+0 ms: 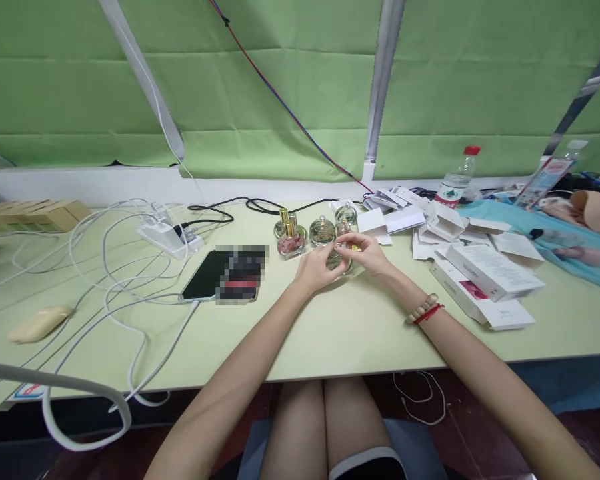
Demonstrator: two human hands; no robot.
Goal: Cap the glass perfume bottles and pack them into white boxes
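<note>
From here, the left hand (321, 268) and right hand (370, 255) partly hide a glass bottle (349, 267); one smartphone (243, 277) is blurred over, a white carton's (497, 270) print too small to read.

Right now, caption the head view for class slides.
Left hand and right hand at glass bottles, white boxes to the right.

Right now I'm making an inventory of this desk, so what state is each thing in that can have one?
Bare left hand: fingers bent, grip partly hidden
Bare right hand: fingers bent, grip unclear
Clear glass bottle with pink contents and gold top: upright
Black-screened rectangular phone: flat, screen dark
Clear plastic bottle with red cap: upright, capped
White plastic power strip: black plug inserted
White cardboard boxes: piled, some open
Green fabric blinds: lowered
</note>
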